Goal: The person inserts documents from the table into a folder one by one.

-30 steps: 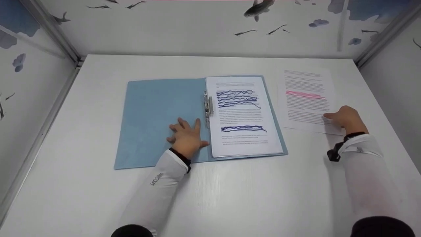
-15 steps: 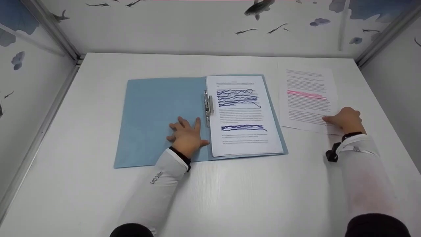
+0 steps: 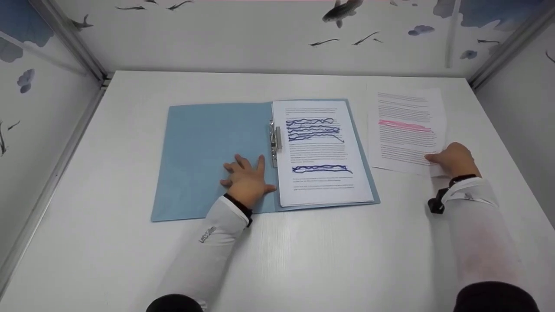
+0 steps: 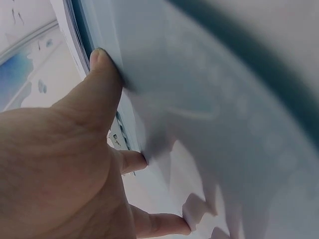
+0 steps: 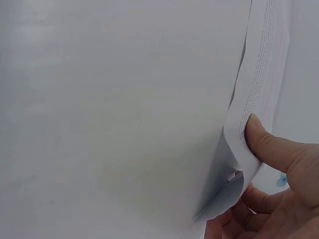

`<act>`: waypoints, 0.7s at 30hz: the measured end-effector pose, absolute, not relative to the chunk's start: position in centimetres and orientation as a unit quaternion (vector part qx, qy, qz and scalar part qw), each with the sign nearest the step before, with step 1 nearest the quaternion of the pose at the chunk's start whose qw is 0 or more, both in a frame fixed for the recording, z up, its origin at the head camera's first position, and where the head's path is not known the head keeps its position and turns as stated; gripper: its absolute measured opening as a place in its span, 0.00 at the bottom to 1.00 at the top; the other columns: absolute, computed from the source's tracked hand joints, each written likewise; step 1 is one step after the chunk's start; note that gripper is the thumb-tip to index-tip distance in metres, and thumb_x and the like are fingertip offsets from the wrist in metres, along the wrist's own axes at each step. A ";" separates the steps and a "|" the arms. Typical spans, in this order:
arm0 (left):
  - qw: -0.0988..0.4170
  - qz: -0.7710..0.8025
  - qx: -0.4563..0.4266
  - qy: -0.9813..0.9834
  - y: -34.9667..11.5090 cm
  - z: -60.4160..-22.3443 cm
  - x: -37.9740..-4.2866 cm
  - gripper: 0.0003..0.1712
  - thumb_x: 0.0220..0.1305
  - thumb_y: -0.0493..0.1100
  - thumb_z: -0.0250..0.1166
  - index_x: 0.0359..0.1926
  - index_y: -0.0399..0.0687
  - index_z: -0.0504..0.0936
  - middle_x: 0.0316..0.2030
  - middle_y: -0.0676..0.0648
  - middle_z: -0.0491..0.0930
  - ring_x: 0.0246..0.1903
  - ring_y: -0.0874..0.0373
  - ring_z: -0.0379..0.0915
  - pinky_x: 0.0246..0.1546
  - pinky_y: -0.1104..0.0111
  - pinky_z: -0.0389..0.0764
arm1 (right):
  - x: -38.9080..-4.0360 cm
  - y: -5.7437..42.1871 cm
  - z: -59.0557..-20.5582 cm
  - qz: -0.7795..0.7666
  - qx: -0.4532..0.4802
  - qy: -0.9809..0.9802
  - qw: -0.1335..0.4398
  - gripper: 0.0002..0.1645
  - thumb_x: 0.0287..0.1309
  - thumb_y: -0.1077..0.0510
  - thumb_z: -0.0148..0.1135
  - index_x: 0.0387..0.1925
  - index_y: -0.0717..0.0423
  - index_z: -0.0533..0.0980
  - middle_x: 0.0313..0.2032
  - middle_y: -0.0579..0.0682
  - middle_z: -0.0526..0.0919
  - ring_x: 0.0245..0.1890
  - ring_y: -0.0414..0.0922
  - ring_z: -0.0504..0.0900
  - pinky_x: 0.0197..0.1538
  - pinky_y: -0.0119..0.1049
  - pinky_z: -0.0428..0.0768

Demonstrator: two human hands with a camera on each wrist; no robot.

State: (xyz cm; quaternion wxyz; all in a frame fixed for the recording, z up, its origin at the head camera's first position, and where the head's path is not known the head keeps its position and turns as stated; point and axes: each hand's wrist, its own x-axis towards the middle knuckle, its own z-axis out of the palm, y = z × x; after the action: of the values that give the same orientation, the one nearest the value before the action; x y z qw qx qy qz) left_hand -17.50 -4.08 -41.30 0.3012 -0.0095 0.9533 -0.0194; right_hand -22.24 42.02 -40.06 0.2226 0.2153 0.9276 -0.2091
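Spread flat, my left hand [image 3: 247, 186] rests on the blue folder [image 3: 199, 147], its thumb beside the spine. In the left wrist view the left thumb [image 4: 102, 74] and fingertips touch the folder's surface. The folder lies open with a metal clip [image 3: 275, 143] and printed sheets [image 3: 321, 151] struck through in blue on its right side. To the right, my right hand [image 3: 455, 160] pinches the near right corner of a loose printed paper [image 3: 403, 143] with pink marking. The right wrist view has the thumb [image 5: 269, 147] on top, fingers underneath, and the paper [image 5: 251, 89] bent up there.
The white table [image 3: 303, 260] carries the folder and the loose paper. Behind it stands a white wall panel [image 3: 238, 39] with fish pictures. Side panels with metal frames border the left and right.
My right hand has shifted slightly toward me and to the left, taking hold of the paper's corner, which is now lifted and bent. The left hand stays in place on the folder.
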 end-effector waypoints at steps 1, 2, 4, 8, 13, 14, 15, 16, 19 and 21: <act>0.301 -0.021 -0.010 0.954 -4.1 -41.3 -17.5 0.53 0.61 0.75 0.51 0.78 0.61 0.38 0.73 0.26 0.37 0.68 0.23 0.44 0.53 0.40 0.73 | -22.3 42.2 -40.2 -0.221 0.217 0.924 0.226 0.35 0.63 0.48 0.57 0.48 0.82 0.65 0.25 0.56 0.69 0.25 0.47 0.69 0.29 0.36 0.68; 0.300 -0.021 -0.011 0.954 -4.1 -41.2 -17.5 0.54 0.61 0.75 0.51 0.78 0.61 0.38 0.73 0.26 0.37 0.68 0.23 0.43 0.53 0.40 0.73 | -22.4 42.4 -40.3 -0.231 0.219 0.920 0.229 0.35 0.63 0.48 0.58 0.47 0.81 0.65 0.22 0.53 0.68 0.22 0.45 0.68 0.27 0.36 0.68; 0.299 -0.019 -0.013 0.954 -4.0 -41.2 -17.5 0.54 0.61 0.75 0.51 0.78 0.61 0.38 0.73 0.26 0.37 0.68 0.23 0.43 0.53 0.40 0.73 | -22.6 42.8 -40.6 -0.250 0.226 0.911 0.238 0.35 0.62 0.46 0.59 0.46 0.79 0.64 0.19 0.50 0.65 0.19 0.42 0.67 0.26 0.34 0.67; 0.296 -0.020 -0.011 0.955 -4.0 -41.3 -17.5 0.54 0.61 0.74 0.51 0.78 0.61 0.39 0.73 0.26 0.38 0.68 0.23 0.44 0.53 0.40 0.74 | -22.6 43.3 -40.8 -0.258 0.237 0.903 0.249 0.42 0.60 0.43 0.61 0.52 0.80 0.61 0.25 0.54 0.67 0.24 0.45 0.68 0.29 0.35 0.67; 0.298 -0.034 -0.006 0.954 -4.1 -41.3 -17.5 0.54 0.61 0.75 0.50 0.78 0.61 0.39 0.73 0.26 0.38 0.68 0.23 0.45 0.52 0.42 0.75 | -22.2 42.8 -40.5 -0.222 0.243 0.913 0.243 0.51 0.60 0.41 0.61 0.60 0.84 0.55 0.46 0.70 0.67 0.42 0.57 0.67 0.40 0.41 0.70; 0.299 -0.036 -0.005 0.954 -4.1 -41.3 -17.5 0.54 0.61 0.75 0.50 0.78 0.61 0.39 0.73 0.26 0.38 0.68 0.24 0.45 0.52 0.42 0.75 | -22.2 42.6 -40.4 -0.214 0.238 0.917 0.236 0.51 0.60 0.42 0.61 0.60 0.84 0.55 0.48 0.72 0.66 0.43 0.58 0.66 0.41 0.42 0.71; 0.299 -0.033 -0.006 0.954 -4.1 -41.2 -17.5 0.54 0.61 0.75 0.50 0.78 0.61 0.39 0.73 0.26 0.38 0.68 0.24 0.45 0.52 0.42 0.75 | -22.1 42.5 -40.4 -0.211 0.234 0.921 0.228 0.51 0.60 0.43 0.62 0.60 0.85 0.54 0.49 0.73 0.66 0.43 0.59 0.67 0.41 0.43 0.71; 0.299 -0.030 -0.008 0.954 -4.1 -41.2 -17.5 0.54 0.61 0.75 0.51 0.78 0.61 0.39 0.73 0.27 0.38 0.68 0.24 0.45 0.53 0.41 0.74 | -22.1 42.3 -40.4 -0.209 0.229 0.925 0.219 0.50 0.59 0.44 0.62 0.60 0.85 0.54 0.49 0.74 0.66 0.43 0.60 0.67 0.41 0.44 0.72; 0.297 -0.019 -0.012 0.954 -4.1 -41.2 -17.5 0.54 0.60 0.74 0.52 0.78 0.61 0.40 0.73 0.27 0.38 0.68 0.23 0.44 0.53 0.40 0.73 | -22.0 42.0 -40.3 -0.223 0.218 0.928 0.204 0.50 0.59 0.48 0.63 0.62 0.85 0.52 0.53 0.77 0.65 0.45 0.62 0.67 0.46 0.49 0.73; 0.295 -0.017 -0.013 0.955 -4.1 -41.2 -17.5 0.54 0.60 0.75 0.52 0.78 0.61 0.40 0.73 0.27 0.38 0.68 0.23 0.44 0.53 0.40 0.73 | -22.0 41.9 -40.2 -0.237 0.218 0.924 0.204 0.51 0.59 0.50 0.63 0.64 0.84 0.50 0.57 0.79 0.63 0.49 0.64 0.67 0.51 0.55 0.72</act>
State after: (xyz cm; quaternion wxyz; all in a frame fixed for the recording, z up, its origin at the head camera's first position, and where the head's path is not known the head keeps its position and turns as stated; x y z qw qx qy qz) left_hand -17.50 -4.10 -41.20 0.2955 -0.0129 0.9551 -0.0168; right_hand -21.99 41.89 -40.17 0.2043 0.2178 0.9244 -0.2372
